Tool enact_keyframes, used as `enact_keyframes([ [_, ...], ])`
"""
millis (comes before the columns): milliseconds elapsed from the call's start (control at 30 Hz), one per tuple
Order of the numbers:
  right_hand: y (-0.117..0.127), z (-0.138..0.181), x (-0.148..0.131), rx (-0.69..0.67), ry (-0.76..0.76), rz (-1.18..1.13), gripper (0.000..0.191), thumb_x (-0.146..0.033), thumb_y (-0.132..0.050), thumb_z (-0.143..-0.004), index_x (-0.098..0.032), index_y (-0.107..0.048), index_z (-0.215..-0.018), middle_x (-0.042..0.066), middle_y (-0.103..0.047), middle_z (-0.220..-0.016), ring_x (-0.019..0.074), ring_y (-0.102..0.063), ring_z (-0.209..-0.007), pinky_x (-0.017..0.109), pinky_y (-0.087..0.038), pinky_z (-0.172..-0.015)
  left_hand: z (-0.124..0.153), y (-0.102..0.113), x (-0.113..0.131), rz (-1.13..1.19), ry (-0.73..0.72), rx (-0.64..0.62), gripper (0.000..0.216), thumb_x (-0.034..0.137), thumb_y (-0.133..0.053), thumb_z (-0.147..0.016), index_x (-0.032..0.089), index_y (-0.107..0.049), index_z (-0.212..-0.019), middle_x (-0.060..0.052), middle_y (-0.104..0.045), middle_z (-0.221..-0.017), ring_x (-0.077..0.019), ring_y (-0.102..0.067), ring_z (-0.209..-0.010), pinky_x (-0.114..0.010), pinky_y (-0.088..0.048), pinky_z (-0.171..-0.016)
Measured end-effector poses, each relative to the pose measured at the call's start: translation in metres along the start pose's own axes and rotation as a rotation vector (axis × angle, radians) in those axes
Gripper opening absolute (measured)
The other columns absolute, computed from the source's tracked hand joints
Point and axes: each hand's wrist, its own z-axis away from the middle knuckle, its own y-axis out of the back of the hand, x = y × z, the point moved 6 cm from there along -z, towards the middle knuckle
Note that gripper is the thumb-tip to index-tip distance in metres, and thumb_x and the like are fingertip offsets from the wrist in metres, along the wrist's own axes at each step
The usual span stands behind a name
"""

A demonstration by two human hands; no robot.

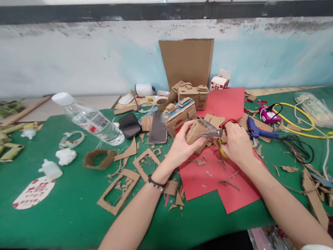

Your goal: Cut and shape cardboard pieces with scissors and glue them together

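My left hand (182,143) is closed round a small brown cardboard piece (196,131), held tilted above the table. In my right hand (236,143) is a pair of scissors (213,132) with red and yellow handles. Their metal blades lie against the cardboard piece; whether they are cutting into it I cannot tell. Just behind my left hand stands a cardboard model (180,116) with blue strips on top. A second cardboard model (198,96) sits farther back. Red paper sheets (198,185) lie beneath my hands, strewn with cardboard scraps.
Left of my hands are a leaning water bottle (91,122), a phone (158,128) and cut cardboard frames (118,191). To the right lie a blue glue gun (259,129), a purple device (269,115), yellow cable (309,113) and cardboard offcuts (311,193). A cardboard sheet (188,59) leans on the wall.
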Motion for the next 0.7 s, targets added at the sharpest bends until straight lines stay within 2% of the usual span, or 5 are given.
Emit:
enact_keyframes([
  [167, -0.0036, -0.0004, -0.0032, -0.030, -0.003, -0.029, 0.034, -0.051, -0.060, -0.108, -0.018, -0.060, -0.114, 0.020, -0.074, -0.110, 0.0359, -0.064, -0.101, 0.043, -0.043, -0.084, -0.0008, 0.0031, 0.0017, -0.071, 0.000, 0.002, 0.061, 0.048, -0.079, -0.092, 0.022, -0.060, -0.143, -0.011, -0.078, -0.138, -0.0300, -0.076, -0.128, -0.045, -0.060, -0.114],
  [333, -0.0077, 0.0002, -0.0022, -0.068, -0.027, -0.073, 0.024, -0.043, -0.060, -0.107, -0.019, -0.061, -0.111, 0.017, -0.075, -0.103, 0.0334, -0.067, -0.095, 0.040, -0.042, -0.079, 0.0002, 0.0046, 0.0025, -0.121, -0.013, 0.030, 0.059, 0.046, -0.080, -0.092, 0.022, -0.061, -0.142, -0.010, -0.079, -0.136, -0.0297, -0.076, -0.127, -0.044, -0.061, -0.112],
  [467, -0.0094, 0.0035, 0.0027, -0.054, -0.057, -0.041, 0.017, -0.036, -0.061, -0.105, -0.019, -0.062, -0.110, 0.015, -0.077, -0.097, 0.0312, -0.069, -0.089, 0.037, -0.038, -0.073, 0.0005, 0.0024, -0.0014, -0.076, 0.026, 0.017, 0.060, 0.049, -0.080, -0.091, 0.022, -0.061, -0.141, -0.011, -0.079, -0.137, -0.0305, -0.077, -0.126, -0.045, -0.060, -0.112],
  [600, -0.0069, 0.0054, 0.0035, -0.023, -0.068, 0.014, 0.020, -0.040, -0.062, -0.105, -0.020, -0.063, -0.107, 0.012, -0.077, -0.091, 0.0295, -0.070, -0.083, 0.036, -0.035, -0.069, 0.0001, 0.0016, -0.0028, -0.026, 0.047, -0.001, 0.061, 0.050, -0.081, -0.090, 0.021, -0.060, -0.141, -0.012, -0.078, -0.138, -0.0313, -0.077, -0.127, -0.046, -0.060, -0.114],
  [700, -0.0035, 0.0040, -0.0028, -0.017, -0.044, 0.018, 0.026, -0.045, -0.062, -0.106, -0.019, -0.062, -0.108, 0.015, -0.077, -0.095, 0.0309, -0.070, -0.087, 0.037, -0.037, -0.071, 0.0006, 0.0015, -0.0018, -0.041, 0.036, 0.001, 0.060, 0.049, -0.081, -0.091, 0.022, -0.059, -0.141, -0.011, -0.078, -0.137, -0.0305, -0.077, -0.126, -0.045, -0.060, -0.112],
])
